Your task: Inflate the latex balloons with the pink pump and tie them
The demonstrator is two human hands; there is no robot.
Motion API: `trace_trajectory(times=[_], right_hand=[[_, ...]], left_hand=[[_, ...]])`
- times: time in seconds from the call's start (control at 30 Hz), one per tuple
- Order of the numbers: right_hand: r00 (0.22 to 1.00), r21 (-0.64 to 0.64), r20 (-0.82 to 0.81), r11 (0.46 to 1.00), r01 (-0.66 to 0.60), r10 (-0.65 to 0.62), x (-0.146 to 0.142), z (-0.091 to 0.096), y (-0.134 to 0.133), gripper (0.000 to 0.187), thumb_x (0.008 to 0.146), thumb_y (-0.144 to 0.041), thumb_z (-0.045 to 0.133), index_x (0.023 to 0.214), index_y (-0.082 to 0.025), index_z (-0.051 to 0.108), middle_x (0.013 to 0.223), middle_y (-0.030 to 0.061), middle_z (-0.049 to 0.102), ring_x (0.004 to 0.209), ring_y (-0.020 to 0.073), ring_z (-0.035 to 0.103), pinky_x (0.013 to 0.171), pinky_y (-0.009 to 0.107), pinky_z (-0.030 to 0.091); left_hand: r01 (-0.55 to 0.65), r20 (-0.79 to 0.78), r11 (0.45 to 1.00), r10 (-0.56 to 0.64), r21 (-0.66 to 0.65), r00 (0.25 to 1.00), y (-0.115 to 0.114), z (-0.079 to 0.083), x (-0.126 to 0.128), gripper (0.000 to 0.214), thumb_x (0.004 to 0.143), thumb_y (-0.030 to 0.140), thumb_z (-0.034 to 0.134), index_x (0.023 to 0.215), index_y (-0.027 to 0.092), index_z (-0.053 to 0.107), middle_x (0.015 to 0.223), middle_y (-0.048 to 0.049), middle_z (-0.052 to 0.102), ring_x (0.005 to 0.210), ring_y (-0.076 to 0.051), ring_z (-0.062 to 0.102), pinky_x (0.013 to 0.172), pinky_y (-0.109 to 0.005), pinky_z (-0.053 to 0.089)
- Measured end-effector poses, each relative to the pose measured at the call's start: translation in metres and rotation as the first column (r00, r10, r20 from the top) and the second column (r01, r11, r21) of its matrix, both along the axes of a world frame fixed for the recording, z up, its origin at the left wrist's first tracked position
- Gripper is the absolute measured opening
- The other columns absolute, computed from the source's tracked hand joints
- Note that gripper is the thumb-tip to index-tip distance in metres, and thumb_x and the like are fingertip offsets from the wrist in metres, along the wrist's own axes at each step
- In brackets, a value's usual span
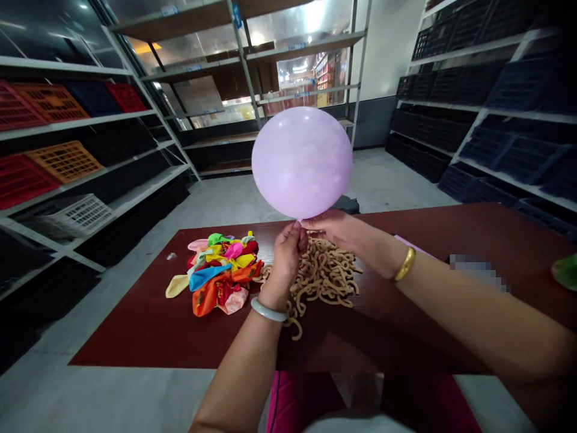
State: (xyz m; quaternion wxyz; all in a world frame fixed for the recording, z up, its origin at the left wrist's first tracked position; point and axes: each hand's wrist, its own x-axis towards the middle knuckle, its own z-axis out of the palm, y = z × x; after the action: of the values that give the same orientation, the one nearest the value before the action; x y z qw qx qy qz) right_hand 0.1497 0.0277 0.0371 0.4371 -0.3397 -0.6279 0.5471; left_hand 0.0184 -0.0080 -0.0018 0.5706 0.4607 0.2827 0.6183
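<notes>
An inflated light purple balloon stands upright above the table, its neck pointing down. My left hand, with a pale bangle on the wrist, pinches the balloon's neck from below. Close beside it, my right hand, with a gold bangle on the wrist, has its fingers at the same neck; the exact grip is partly hidden. Behind and below my hands lies a heap of tan, curved hook-like pieces. Left of that heap is a pile of uninflated balloons in many colours.
The dark red-brown table stretches across the front. A green object sits at its right edge. Shelves with red and orange crates stand left, and shelves with dark crates right. A metal rack stands behind.
</notes>
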Motion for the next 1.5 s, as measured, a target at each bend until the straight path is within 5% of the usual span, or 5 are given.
trace_trajectory(times=[0.17,0.4,0.6,1.03,1.5], right_hand=[[0.953,0.183,0.299,0.978,-0.103,0.045,0.022,0.0,0.015,0.008,0.065,-0.024,0.074,0.072,-0.021,0.072,0.075,0.0011,0.07,0.081,0.0197,0.062,0.086,0.037,0.046],[0.563,0.547,0.81,0.555,-0.626,-0.163,0.031,-0.019,-0.01,0.01,0.079,-0.028,0.067,0.084,-0.031,0.075,0.1,-0.0006,0.069,0.1,0.019,0.056,0.094,0.034,0.037],[0.441,0.531,0.847,0.51,-0.676,-0.297,0.018,-0.039,-0.026,0.012,0.081,-0.021,0.063,0.083,-0.025,0.074,0.103,0.0062,0.066,0.111,0.0252,0.049,0.096,0.042,0.034],[0.958,0.184,0.287,0.98,-0.072,0.017,0.036,0.018,-0.016,0.032,0.087,-0.046,0.051,0.092,-0.02,0.07,0.088,0.0047,0.071,0.079,0.0176,0.063,0.071,0.03,0.049],[0.815,0.42,0.544,0.906,-0.058,-0.2,0.039,0.049,-0.004,0.027,0.083,-0.041,0.056,0.082,-0.023,0.076,0.079,0.0014,0.072,0.07,0.0174,0.061,0.064,0.029,0.044]], left_hand=[[-0.107,0.285,0.983,0.145,-0.146,0.948,0.008,0.003,-0.013,0.027,0.082,0.031,0.058,0.066,0.018,0.04,0.053,0.0071,0.027,0.041,-0.005,0.023,0.037,-0.017,0.011],[-0.17,0.254,0.967,0.215,-0.187,0.943,0.015,-0.004,-0.016,0.024,0.08,0.033,0.06,0.07,0.018,0.044,0.055,0.0071,0.032,0.041,-0.005,0.029,0.036,-0.017,0.014],[-0.123,0.237,0.981,0.157,-0.153,0.959,0.021,-0.013,-0.017,0.032,0.078,0.042,0.066,0.072,0.017,0.046,0.054,0.0068,0.035,0.041,-0.004,0.03,0.037,-0.016,0.017],[-0.124,0.258,0.982,0.157,-0.141,0.953,0.018,-0.007,-0.021,0.035,0.076,0.045,0.068,0.073,0.017,0.047,0.057,0.0063,0.037,0.045,-0.005,0.035,0.038,-0.016,0.02],[-0.192,0.285,0.971,0.226,-0.142,0.932,0.018,-0.01,-0.016,0.03,0.076,0.038,0.07,0.074,0.017,0.049,0.067,0.0023,0.057,0.059,-0.007,0.054,0.059,-0.019,0.044]])
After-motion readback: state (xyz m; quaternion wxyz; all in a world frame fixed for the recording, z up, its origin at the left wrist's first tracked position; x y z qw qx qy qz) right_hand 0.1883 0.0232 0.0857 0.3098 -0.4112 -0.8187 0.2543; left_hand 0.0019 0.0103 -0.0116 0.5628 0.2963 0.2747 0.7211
